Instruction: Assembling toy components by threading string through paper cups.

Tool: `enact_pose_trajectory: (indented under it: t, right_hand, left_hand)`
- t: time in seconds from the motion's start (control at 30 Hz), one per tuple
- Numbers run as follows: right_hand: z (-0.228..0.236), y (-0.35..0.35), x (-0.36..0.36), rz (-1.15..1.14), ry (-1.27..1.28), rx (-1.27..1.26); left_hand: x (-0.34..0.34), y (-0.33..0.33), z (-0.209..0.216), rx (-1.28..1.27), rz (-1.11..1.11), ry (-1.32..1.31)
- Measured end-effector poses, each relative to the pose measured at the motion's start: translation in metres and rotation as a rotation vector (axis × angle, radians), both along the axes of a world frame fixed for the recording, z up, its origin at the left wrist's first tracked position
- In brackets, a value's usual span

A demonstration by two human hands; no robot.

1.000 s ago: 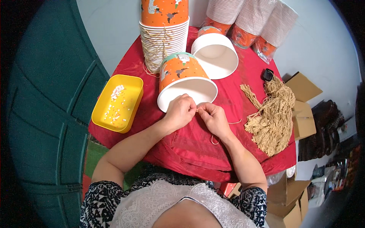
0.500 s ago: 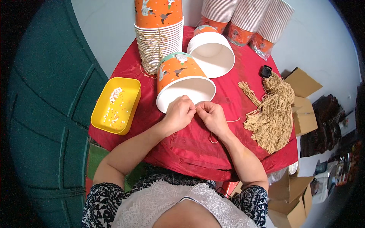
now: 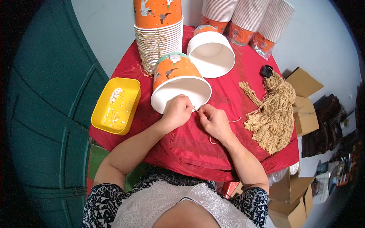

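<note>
The left hand (image 3: 178, 112) and right hand (image 3: 216, 121) both pinch the cord (image 3: 195, 109), close together before the near rim of the tub (image 3: 179, 85); the cord's free length (thin and tan) shows beyond the right hand toward three o'clock. The tub lies on its side on the red cloth (image 3: 182, 150), base toward twelve, mouth toward six, its long axis almost straight between them. From it, the bin (image 3: 134, 102) sits at nearly nine o'clock, the yarn (image 3: 272, 114) between three and four, the second tub (image 3: 213, 57) between one and two, the stack (image 3: 159, 41) at eleven.
</note>
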State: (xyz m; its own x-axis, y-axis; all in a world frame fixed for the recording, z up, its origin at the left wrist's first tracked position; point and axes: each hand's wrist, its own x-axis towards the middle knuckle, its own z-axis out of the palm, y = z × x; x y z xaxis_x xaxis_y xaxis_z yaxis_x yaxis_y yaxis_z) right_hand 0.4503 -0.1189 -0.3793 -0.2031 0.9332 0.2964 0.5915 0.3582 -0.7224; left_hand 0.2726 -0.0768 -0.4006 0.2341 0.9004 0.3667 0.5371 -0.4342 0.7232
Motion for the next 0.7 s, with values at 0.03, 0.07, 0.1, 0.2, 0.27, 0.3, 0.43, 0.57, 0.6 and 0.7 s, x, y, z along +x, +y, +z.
enact_pose_trajectory:
  t: [0.03,0.07,0.1,0.2,0.27,0.3,0.43,0.57,0.6,0.7]
  right_hand:
    - [0.000,0.000,0.001,0.001,-0.017,-0.001]
    - [-0.001,0.000,0.001,0.000,-0.015,-0.002]
    - [-0.002,0.000,0.002,-0.002,-0.038,0.008]
    - [0.001,-0.003,0.002,0.001,-0.096,0.011]
    - [0.002,-0.004,0.002,0.007,-0.131,0.003]
    - [0.002,-0.004,0.003,0.016,-0.156,0.014]
    - [0.003,-0.004,0.004,0.045,-0.189,0.049]
    - [0.005,-0.003,0.007,0.079,-0.178,0.046]
    - [0.006,-0.003,0.008,0.085,-0.180,0.049]
    - [0.003,-0.001,0.009,0.078,-0.143,0.006]
  left_hand:
    - [0.000,0.000,0.000,0.006,-0.002,-0.003]
    - [0.001,0.000,0.001,0.005,-0.003,-0.001]
    - [0.001,-0.001,0.003,-0.011,0.002,0.022]
    - [0.002,-0.001,0.002,-0.038,0.019,0.047]
    - [0.002,-0.001,0.002,-0.051,0.031,0.049]
    - [0.003,-0.002,0.003,-0.052,0.039,0.054]
    - [0.004,-0.001,0.001,0.060,0.063,0.082]
    - [0.008,-0.004,0.015,-0.214,0.064,0.041]
    - [0.009,-0.003,0.017,-0.240,0.058,0.049]
    - [0.008,-0.004,0.020,-0.271,0.050,0.046]
